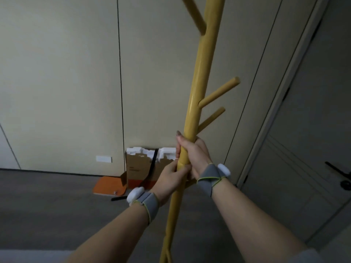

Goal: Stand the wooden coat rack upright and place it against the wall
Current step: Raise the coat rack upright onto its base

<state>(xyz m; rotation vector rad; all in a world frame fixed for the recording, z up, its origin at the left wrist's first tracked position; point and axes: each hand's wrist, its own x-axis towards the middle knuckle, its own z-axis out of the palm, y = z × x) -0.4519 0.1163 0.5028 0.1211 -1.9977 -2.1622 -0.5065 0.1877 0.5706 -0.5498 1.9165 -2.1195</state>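
The yellow wooden coat rack point(201, 73) stands nearly upright in front of me, leaning slightly to the right, its pole running from the bottom edge to the top of the view. Several pegs stick out of it to the upper right and upper left. My right hand point(191, 149) is wrapped around the pole at mid height. Just below it, my left hand point(171, 179) grips the same pole. Both wrists wear grey bands. The rack's foot is mostly out of view at the bottom. The cream wall point(66, 82) lies a short way behind the rack.
A cardboard box point(140, 168) with white foam and a black strap leans against the wall on the grey floor, an orange flap point(108, 186) beside it. A dark door point(307, 149) with a black handle is on the right. A wall socket point(103, 159) sits low on the left.
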